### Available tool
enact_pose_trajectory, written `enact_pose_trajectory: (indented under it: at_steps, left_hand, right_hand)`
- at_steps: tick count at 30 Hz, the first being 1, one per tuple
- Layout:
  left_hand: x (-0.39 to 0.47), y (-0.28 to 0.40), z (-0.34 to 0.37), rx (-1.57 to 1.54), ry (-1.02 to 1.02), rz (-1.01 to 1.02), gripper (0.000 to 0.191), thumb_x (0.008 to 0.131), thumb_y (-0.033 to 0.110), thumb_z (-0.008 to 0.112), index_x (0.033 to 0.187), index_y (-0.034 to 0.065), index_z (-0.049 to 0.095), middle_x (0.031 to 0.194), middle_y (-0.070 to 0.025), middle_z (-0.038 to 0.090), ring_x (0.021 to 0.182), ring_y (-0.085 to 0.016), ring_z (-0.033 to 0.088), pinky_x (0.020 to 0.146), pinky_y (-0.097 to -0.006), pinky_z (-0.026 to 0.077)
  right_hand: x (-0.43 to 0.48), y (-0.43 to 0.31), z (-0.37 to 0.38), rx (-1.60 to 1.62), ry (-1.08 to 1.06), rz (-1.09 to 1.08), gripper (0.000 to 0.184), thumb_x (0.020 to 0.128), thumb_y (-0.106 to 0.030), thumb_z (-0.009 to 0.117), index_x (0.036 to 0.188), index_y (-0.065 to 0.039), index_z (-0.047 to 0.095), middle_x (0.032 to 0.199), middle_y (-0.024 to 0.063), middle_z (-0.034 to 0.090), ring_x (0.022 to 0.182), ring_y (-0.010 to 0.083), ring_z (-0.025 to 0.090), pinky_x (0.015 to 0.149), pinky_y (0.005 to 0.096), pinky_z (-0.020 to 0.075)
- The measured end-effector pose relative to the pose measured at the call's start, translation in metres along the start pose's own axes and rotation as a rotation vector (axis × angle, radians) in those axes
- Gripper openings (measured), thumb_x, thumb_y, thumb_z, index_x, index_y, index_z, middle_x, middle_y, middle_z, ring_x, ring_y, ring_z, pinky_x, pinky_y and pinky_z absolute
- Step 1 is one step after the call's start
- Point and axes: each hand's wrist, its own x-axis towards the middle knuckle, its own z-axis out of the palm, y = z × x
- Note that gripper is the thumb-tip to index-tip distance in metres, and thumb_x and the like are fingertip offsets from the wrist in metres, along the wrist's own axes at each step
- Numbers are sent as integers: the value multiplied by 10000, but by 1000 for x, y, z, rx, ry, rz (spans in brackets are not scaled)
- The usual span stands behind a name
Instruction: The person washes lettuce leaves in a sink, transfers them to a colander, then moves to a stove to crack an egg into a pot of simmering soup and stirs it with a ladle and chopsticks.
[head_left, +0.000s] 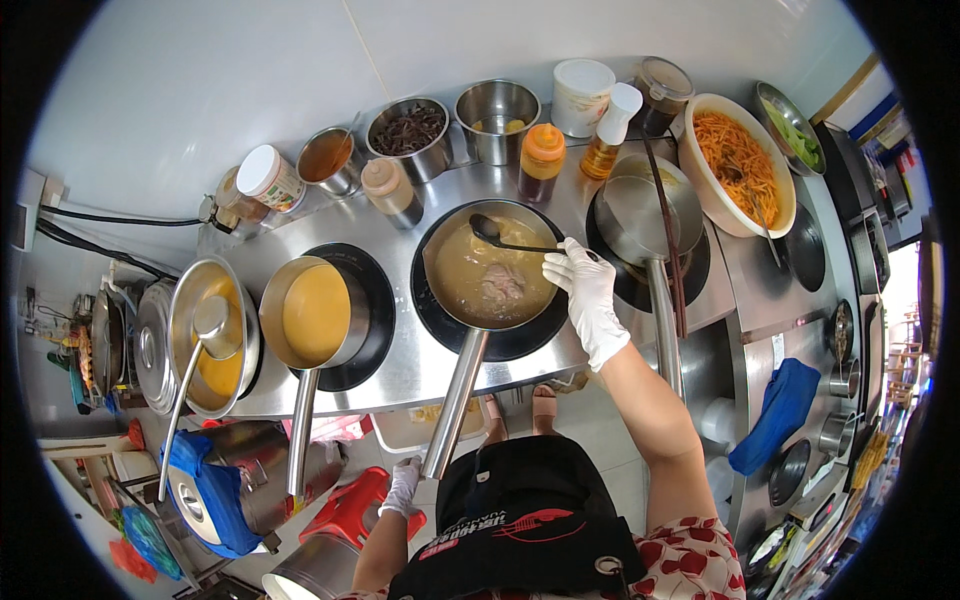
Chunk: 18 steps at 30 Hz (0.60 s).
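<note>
My right hand (589, 300), in a white glove, grips the handle of a black spoon (486, 227), whose bowl is at the surface of the broth. The broth and a lump of meat (502, 283) lie in a steel saucepan (430, 259) on the middle black hob. This pan's long handle (457, 405) points towards me. My left hand (403, 484), also gloved, hangs low beside the apron, near the handle's end; its fingers are partly hidden and I cannot tell whether they hold anything. To the left, another saucepan (352, 315) holds yellow-orange liquid.
A steel bowl with a ladle (213, 324) is at far left. An empty-looking pan (637, 210) with long brown chopsticks (670, 255) across it stands right. Behind are squeeze bottles (541, 163) and steel pots (411, 141). A white tub (785, 195) holds shredded carrot; a blue cloth (776, 416) lies lower right.
</note>
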Motion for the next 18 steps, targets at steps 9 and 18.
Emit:
enact_pose_trajectory:
  at_steps: [9, 18]
  left_hand:
    - [11, -10, -2, 17, -50, -6, 357, 901, 309, 574, 1036, -14, 642, 800, -66, 642, 607, -167, 571, 555, -310, 506]
    - [20, -14, -3, -46, -28, -60, 325, 883, 292, 586, 986, -7, 657, 757, -59, 633, 591, -151, 571, 510, -288, 493]
  right_hand:
    - [5, 1, -12, 247, 63, 210, 258, 930, -228, 584, 965, 27, 590, 963, 177, 652, 861, 263, 645, 779, 320, 554]
    - [-2, -4, -12, 398, 138, 284, 202, 921, -175, 595, 951, 24, 583, 957, 164, 653, 853, 259, 644, 751, 308, 571]
